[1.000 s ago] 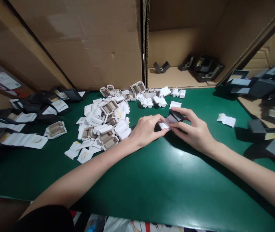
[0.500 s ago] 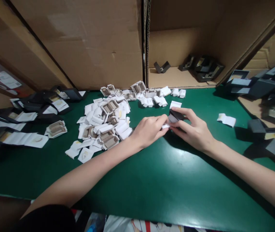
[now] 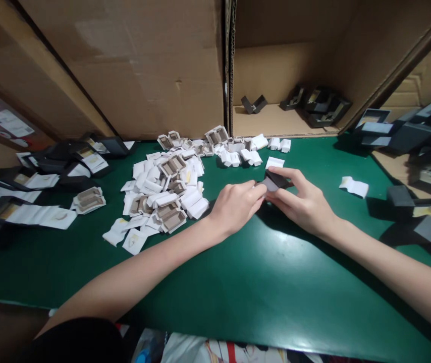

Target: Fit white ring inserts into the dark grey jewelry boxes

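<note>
Over the green table, my right hand (image 3: 308, 204) is closed around a small black box (image 3: 278, 179) with a white inner face (image 3: 270, 185). The box is tilted, its lid part up. My left hand (image 3: 238, 205) presses its bunched fingertips against the box's left side. Whatever those fingers pinch is hidden behind them. Just beyond the box lies a white card piece (image 3: 275, 162). Left of my left hand spreads a heap of white folded card inserts (image 3: 170, 184), some showing grey-brown hollows.
Opened black boxes with white linings (image 3: 45, 184) crowd the left side. More black boxes (image 3: 416, 131) are stacked at the right. A lone white paper piece (image 3: 354, 186) lies right of my hands. Cardboard cartons (image 3: 143, 65) wall the back; one open carton (image 3: 276, 75) holds several black boxes.
The left fingers have closed in against the black box, and the bit of white that showed between them is now covered. The right hand keeps its hold almost unmoved.
</note>
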Tool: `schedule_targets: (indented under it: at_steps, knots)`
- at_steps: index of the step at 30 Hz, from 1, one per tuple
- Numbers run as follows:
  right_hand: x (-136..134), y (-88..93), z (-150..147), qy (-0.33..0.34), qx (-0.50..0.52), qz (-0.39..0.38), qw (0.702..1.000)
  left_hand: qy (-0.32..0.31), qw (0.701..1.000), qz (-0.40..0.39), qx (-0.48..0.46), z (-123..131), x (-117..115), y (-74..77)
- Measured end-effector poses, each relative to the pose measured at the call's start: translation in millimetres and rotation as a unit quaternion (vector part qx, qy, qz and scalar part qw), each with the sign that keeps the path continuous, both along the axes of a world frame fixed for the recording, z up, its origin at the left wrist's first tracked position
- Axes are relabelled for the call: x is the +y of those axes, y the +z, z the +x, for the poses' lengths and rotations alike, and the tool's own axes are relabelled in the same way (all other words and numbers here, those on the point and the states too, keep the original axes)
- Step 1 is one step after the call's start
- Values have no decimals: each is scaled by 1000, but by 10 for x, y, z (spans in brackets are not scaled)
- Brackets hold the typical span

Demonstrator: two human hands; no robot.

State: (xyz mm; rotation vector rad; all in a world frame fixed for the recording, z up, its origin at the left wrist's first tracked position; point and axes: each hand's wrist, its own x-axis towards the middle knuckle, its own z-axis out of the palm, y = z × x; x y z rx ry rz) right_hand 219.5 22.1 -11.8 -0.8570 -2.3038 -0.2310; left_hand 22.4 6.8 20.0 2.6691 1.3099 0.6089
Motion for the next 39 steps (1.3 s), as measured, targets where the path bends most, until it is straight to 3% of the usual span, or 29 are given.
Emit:
schedule_targets:
  at_steps: [8, 18, 26, 33, 39]
  knots:
    - [7, 43, 19, 38, -7, 1, 999, -1, 999, 33, 29, 0, -2, -12]
    - [28, 2, 36, 51, -11, 9, 999, -76, 992, 98, -5, -161, 73, -199]
    - [25, 16, 24, 44, -8, 5, 999, -91, 993, 71, -13, -167, -3, -203]
    - [22, 16, 50, 49, 5, -17, 999, -109, 986, -41, -116, -285, 116, -172]
    - [33, 27, 59, 67, 40, -59, 995, -119, 982, 21, -146, -338, 223, -199]
